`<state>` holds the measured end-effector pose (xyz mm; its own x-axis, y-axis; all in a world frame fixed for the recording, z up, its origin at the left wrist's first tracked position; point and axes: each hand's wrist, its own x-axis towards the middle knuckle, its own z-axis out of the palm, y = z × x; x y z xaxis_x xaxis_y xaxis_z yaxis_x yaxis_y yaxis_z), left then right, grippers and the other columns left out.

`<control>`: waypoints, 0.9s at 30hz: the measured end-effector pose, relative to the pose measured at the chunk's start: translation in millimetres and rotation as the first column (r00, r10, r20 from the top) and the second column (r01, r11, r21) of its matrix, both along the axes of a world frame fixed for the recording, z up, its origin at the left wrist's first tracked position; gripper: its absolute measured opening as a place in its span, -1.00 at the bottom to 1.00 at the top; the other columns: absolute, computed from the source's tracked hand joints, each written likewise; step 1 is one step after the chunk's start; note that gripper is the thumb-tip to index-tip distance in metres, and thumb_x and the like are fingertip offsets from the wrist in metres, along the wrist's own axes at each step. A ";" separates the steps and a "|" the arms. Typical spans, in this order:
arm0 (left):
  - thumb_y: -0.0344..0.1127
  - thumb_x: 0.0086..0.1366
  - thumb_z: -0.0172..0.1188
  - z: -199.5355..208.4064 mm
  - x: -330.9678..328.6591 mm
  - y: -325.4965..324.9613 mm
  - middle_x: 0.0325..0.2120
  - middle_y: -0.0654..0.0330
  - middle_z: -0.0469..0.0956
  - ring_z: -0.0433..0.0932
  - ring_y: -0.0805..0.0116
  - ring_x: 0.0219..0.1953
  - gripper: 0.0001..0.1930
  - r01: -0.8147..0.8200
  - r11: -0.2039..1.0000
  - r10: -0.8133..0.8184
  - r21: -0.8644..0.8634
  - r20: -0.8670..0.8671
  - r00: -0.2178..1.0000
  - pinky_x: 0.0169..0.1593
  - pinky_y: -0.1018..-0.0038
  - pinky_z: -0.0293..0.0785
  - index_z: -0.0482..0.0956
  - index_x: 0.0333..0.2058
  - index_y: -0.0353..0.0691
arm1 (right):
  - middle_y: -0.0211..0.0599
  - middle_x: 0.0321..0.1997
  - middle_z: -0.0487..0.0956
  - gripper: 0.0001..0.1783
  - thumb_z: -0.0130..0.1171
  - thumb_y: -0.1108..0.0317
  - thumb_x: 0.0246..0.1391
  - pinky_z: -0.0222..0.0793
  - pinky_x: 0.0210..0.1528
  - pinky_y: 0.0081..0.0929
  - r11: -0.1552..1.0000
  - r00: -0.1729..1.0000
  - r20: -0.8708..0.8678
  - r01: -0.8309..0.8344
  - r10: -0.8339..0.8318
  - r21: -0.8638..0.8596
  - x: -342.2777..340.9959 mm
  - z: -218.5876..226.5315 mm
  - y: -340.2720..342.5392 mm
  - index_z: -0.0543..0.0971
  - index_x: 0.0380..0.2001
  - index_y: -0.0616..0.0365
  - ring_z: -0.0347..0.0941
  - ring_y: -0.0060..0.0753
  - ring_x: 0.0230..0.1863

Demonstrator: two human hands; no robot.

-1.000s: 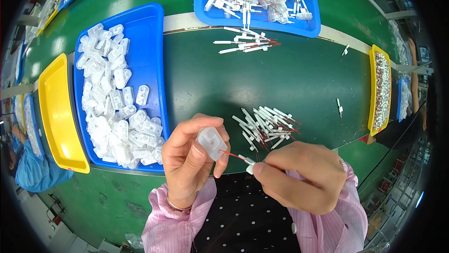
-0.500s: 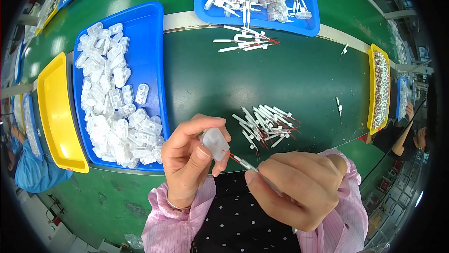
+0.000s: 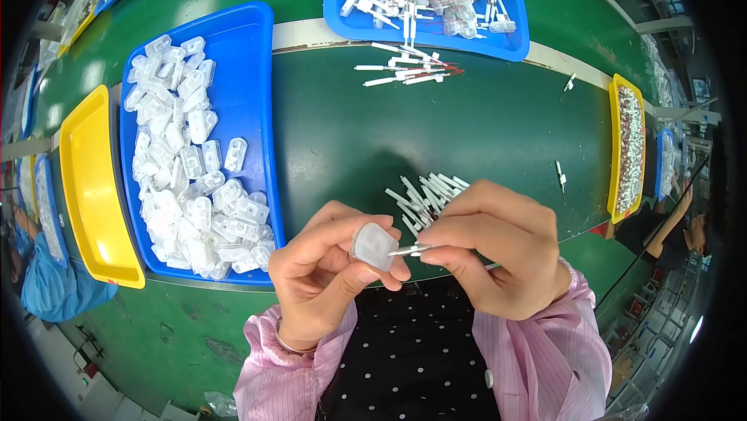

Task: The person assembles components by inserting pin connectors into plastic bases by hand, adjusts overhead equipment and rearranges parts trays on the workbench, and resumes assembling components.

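Observation:
My left hand (image 3: 320,269) is closed, pinching a small translucent white plastic casing (image 3: 375,247) between thumb and fingers. My right hand (image 3: 502,246) is closed round slim silvery tweezers (image 3: 405,250), whose tips touch the casing's right side. Whether the tips grip a wire there is too small to make out. Behind my right hand lies a pile of white connectors with red wires (image 3: 414,200), partly covered by the fingers. Left of my left hand, a blue tray (image 3: 243,47) holds many loose translucent casings (image 3: 183,164).
A second blue tray (image 3: 338,26) at the back holds casings with wired connectors; more wired connectors (image 3: 408,65) lie before it. An unfilled yellow tray (image 3: 97,187) stands far left. At the right, a yellow tray (image 3: 615,149) holds small parts, near a stray connector (image 3: 561,177).
My right hand has moved up and turned, bringing the tweezers' tips against the casing. The red wire and white connector seen there earlier no longer show clearly. My left hand has shifted slightly right.

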<state>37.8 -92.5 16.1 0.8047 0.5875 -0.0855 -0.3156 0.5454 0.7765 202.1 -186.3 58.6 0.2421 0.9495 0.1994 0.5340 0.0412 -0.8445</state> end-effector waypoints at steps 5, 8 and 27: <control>-0.57 0.11 0.17 -7.1 1.0 -5.0 -0.32 -0.01 0.41 0.54 0.29 -0.39 -0.70 0.002 0.996 -0.001 -0.095 0.008 1.000 -0.38 0.52 0.56 0.40 -0.17 -0.53 | -0.29 -0.56 0.44 -0.85 0.25 0.61 -0.29 0.14 -0.65 -0.54 0.986 0.997 0.058 -0.056 0.047 0.159 -2.8 -10.0 4.5 0.56 -0.51 0.30 0.27 -0.44 -0.64; -0.54 0.08 0.22 -11.1 1.0 -5.0 -0.33 0.01 0.41 0.53 0.34 -0.42 -0.71 -0.003 0.994 0.005 -0.108 0.018 1.000 -0.39 0.56 0.53 0.41 -0.22 -0.51 | -0.27 -0.58 0.42 -0.79 0.23 0.63 -0.42 0.11 -0.67 -0.53 0.972 0.975 0.215 -0.095 0.047 0.217 -4.6 -9.1 5.1 0.54 -0.53 0.34 0.25 -0.40 -0.64; -0.34 0.11 0.18 -23.2 12.9 16.2 -0.38 -0.02 0.40 0.46 0.30 -0.45 -0.69 -0.130 0.968 0.157 0.213 -0.114 0.981 -0.47 0.55 0.40 0.40 -0.24 -0.45 | -0.03 -0.32 0.46 -0.73 0.17 0.58 -0.19 0.36 -0.32 -0.19 0.531 0.515 0.730 0.811 -0.450 -0.245 82.9 -31.4 -107.5 0.47 -0.30 0.31 0.45 0.04 -0.33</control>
